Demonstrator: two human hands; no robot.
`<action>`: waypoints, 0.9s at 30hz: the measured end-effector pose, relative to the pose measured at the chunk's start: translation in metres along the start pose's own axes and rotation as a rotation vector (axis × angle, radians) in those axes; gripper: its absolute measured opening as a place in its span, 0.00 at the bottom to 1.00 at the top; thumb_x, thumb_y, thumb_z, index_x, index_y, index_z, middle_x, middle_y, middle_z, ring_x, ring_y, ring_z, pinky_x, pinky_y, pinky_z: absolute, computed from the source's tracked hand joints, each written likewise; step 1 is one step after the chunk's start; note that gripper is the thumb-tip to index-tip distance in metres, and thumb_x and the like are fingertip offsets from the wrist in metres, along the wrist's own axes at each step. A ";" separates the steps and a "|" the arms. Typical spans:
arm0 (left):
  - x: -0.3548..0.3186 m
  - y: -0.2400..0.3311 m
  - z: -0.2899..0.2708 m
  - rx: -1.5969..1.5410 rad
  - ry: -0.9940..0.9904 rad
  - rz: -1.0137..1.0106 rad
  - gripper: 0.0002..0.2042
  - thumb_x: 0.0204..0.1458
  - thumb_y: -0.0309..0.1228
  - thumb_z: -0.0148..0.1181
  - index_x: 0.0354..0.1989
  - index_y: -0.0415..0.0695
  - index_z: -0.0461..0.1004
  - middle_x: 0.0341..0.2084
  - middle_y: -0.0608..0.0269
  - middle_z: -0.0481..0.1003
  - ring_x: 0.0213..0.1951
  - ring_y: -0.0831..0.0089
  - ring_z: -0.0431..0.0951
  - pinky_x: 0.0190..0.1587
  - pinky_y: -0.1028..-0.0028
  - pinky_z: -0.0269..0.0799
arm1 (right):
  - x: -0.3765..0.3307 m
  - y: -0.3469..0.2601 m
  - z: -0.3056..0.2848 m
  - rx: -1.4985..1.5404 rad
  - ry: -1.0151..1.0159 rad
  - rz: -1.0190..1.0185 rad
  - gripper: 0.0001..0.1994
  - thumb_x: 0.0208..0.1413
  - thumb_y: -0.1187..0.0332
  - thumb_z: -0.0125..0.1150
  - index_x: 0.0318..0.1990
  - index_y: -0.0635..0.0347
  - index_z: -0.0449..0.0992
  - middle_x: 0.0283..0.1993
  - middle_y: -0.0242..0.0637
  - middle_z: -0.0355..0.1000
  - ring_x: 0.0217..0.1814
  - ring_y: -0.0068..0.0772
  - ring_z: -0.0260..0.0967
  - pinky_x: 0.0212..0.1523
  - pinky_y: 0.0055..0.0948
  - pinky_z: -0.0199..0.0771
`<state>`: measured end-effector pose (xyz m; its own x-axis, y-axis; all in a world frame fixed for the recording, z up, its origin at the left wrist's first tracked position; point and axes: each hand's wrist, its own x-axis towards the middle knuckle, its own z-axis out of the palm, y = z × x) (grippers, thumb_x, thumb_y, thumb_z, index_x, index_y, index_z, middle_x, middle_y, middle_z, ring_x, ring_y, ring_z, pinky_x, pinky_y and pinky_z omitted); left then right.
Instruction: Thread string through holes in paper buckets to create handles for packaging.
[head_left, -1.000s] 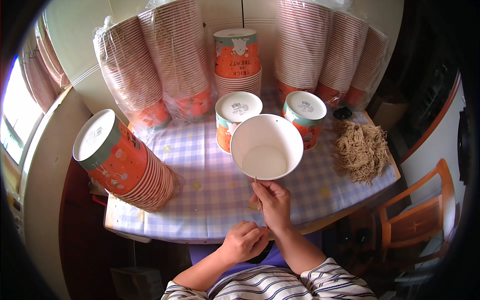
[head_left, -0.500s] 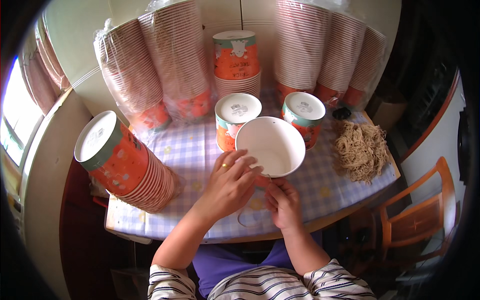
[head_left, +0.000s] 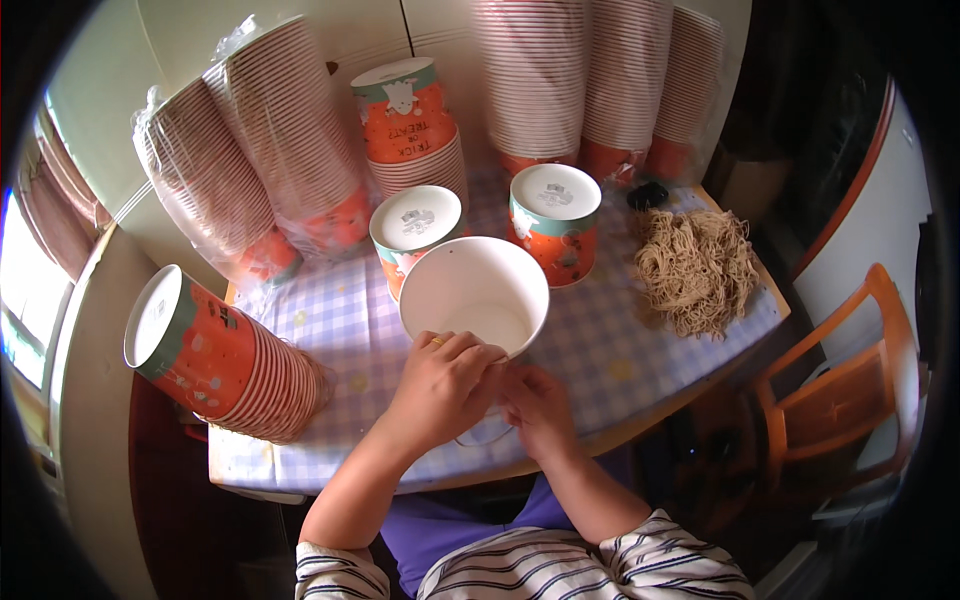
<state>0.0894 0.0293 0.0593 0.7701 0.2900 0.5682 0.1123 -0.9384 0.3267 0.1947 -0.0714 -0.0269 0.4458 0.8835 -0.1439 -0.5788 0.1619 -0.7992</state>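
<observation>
A paper bucket (head_left: pixel 475 285) with a white inside tilts its mouth toward me over the table's near half. My left hand (head_left: pixel 440 385), a ring on one finger, is closed over the near rim with its fingers bent. Right beside it, my right hand (head_left: pixel 540 408) pinches at the rim's near right side, fingertips partly hidden by the left hand. A thin tan cord (head_left: pixel 485 442) hangs in a loop below the two hands. Behind the bucket stand two upturned orange and green buckets, one on the left (head_left: pixel 415 222) and one on the right (head_left: pixel 556 225).
A tangled pile of tan cords (head_left: pixel 697 270) lies at the table's right. Nested buckets (head_left: pixel 230 355) lean at the left edge. Plastic-wrapped stacks (head_left: pixel 290 135) (head_left: pixel 535 85) and another nested stack (head_left: pixel 410 125) stand along the back. A wooden chair (head_left: pixel 835 400) is at the right.
The view has shifted, so the table things appear moved. My left fingers, lifted and spread before, now curl down over the rim. Both hands remain close together at the bucket.
</observation>
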 end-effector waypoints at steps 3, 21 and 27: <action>-0.001 0.000 0.002 -0.021 0.010 -0.029 0.07 0.42 0.24 0.63 0.32 0.43 0.76 0.25 0.62 0.75 0.30 0.64 0.76 0.39 0.67 0.66 | 0.002 0.001 0.004 -0.018 -0.010 -0.016 0.07 0.57 0.66 0.59 0.38 0.60 0.76 0.25 0.26 0.69 0.21 0.11 0.57 0.20 0.14 0.55; 0.006 0.006 0.009 0.074 0.036 0.012 0.17 0.40 0.24 0.63 0.42 0.45 0.72 0.24 0.62 0.74 0.29 0.64 0.76 0.38 0.65 0.68 | 0.008 0.009 -0.001 0.059 -0.058 -0.081 0.08 0.59 0.66 0.59 0.40 0.59 0.77 0.25 0.25 0.70 0.20 0.09 0.55 0.20 0.14 0.53; 0.008 0.002 0.010 0.097 0.009 0.149 0.20 0.38 0.19 0.63 0.44 0.41 0.72 0.25 0.60 0.75 0.29 0.63 0.77 0.37 0.65 0.72 | 0.007 0.011 -0.001 0.109 -0.084 -0.031 0.08 0.59 0.65 0.59 0.41 0.59 0.76 0.26 0.26 0.70 0.19 0.09 0.55 0.19 0.13 0.53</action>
<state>0.1014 0.0276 0.0570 0.7769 0.1479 0.6120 0.0580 -0.9847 0.1644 0.1920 -0.0643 -0.0373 0.4083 0.9104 -0.0670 -0.6382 0.2322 -0.7340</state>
